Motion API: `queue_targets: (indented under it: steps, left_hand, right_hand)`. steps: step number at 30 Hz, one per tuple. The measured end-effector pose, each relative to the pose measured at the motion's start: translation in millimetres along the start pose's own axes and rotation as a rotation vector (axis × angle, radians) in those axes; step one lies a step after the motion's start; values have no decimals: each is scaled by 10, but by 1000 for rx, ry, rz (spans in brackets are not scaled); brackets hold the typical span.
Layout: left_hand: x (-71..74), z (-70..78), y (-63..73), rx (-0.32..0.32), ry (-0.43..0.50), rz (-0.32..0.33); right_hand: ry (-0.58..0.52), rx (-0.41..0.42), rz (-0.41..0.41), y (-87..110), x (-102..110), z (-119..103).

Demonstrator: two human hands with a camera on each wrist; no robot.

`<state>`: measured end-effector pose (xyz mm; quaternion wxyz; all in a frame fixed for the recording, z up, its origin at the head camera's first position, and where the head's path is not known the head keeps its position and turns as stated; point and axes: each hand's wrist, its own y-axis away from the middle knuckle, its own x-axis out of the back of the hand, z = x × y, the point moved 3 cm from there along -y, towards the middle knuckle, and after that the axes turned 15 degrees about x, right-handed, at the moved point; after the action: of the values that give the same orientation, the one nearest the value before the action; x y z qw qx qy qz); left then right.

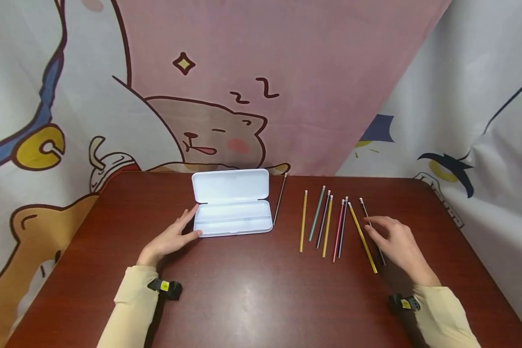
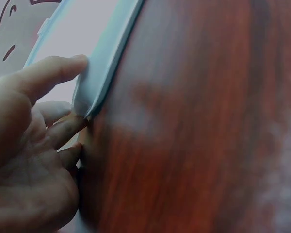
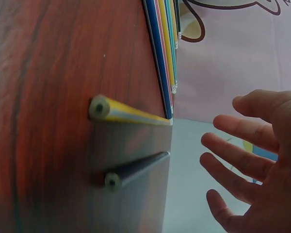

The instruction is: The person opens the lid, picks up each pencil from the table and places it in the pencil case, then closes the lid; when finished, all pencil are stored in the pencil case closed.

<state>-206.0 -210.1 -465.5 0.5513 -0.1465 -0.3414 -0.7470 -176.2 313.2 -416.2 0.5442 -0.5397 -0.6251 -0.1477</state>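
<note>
A white pencil case [image 1: 235, 227] lies with its lid [image 1: 230, 186] raised, two long compartments showing inside. My left hand [image 1: 171, 239] holds its left end, thumb at the near corner and fingers along the end wall; the left wrist view shows the thumb over the rim. At the right, my right hand [image 1: 398, 244] hovers over a black pencil [image 1: 366, 209], fingers apart and holding nothing. Beside that pencil lies a yellow pencil [image 1: 362, 237], and in the right wrist view both show flat, unsharpened ends.
Several other pencils, including a red pencil [image 1: 338, 232] and a green pencil [image 1: 316, 215], lie in a loose row right of the case. Another dark pencil [image 1: 280, 198] rests close to its right side. A printed cloth [image 1: 309, 96] hangs behind the brown table [image 1: 243, 290].
</note>
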Motion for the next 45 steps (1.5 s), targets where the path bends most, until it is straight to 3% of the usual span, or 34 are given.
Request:
queue_targets:
  steps: [10, 20, 28, 45]
  left_hand:
    - [1, -3, -16, 13, -2, 2]
    - [-3, -5, -7, 34, 15, -17]
    - [4, 16, -14, 25, 14, -27]
    - [11, 5, -6, 35, 11, -29]
  right_hand:
    - [25, -24, -62, 134, -1, 152]
    - [-18, -160, -87, 294, -32, 285]
    - [-20, -190, -140, 312, -110, 363]
    - [-34, -217, -63, 337, -89, 349]
